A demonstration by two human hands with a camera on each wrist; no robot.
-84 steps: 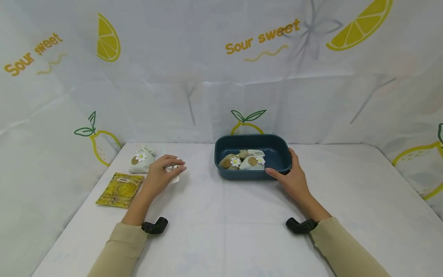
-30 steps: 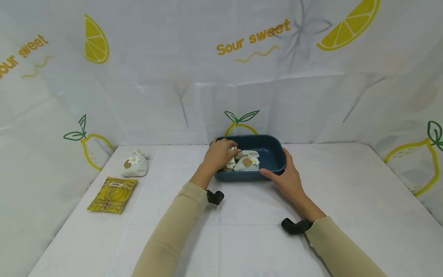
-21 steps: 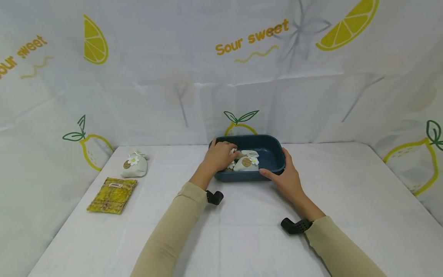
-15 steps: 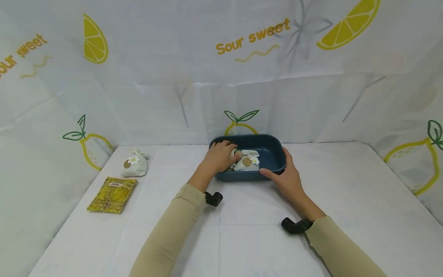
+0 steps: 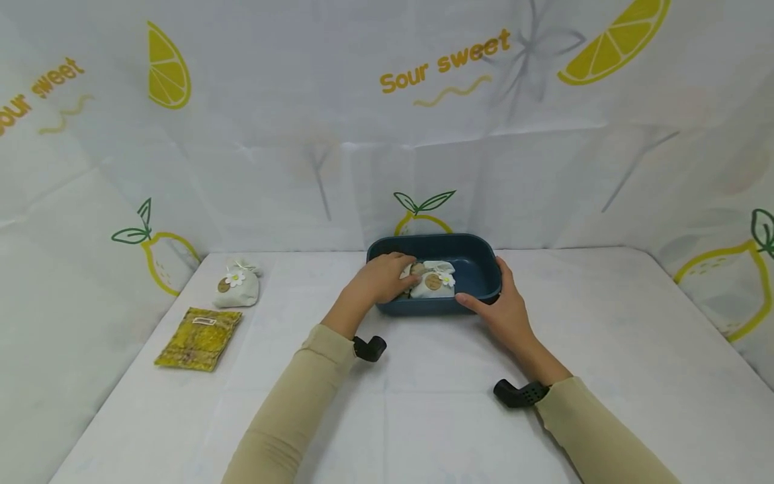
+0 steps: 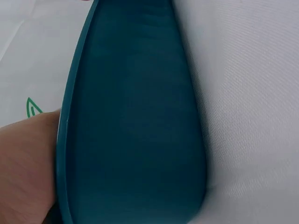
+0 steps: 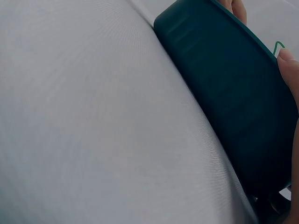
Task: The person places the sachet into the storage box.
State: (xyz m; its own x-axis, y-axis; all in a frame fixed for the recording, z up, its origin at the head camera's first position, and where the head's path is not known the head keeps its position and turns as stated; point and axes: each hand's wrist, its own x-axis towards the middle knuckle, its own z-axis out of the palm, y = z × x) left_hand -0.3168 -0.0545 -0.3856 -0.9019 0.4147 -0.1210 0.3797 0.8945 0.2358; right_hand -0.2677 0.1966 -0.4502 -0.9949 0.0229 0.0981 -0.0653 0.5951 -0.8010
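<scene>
A dark teal plastic box [image 5: 432, 308] stands at the back of the table, tipped neither way. Inside it on the left lie small drawstring pouches; a pale one [image 5: 433, 285] with a round brown label and white daisy shows best. My left hand [image 5: 382, 277] reaches over the box's left end, its fingers down on the pouches there and mostly covering them. At the box's right end my right hand [image 5: 497, 306] grips the wall, thumb on the front rim, fingers round the side. In the left wrist view the box's outer wall [image 6: 135, 112] hides what the fingers touch.
Another pale drawstring pouch [image 5: 239, 288] with a daisy sits at the table's back left. In front of it lies a flat yellow patterned packet [image 5: 199, 339]. A white lemon-print cloth [image 5: 290, 181] hangs right behind the box.
My left hand has carried a small white thing from beside the left pouch into the box; its fingers then spread and lowered over the pouches. The right hand keeps its hold.
</scene>
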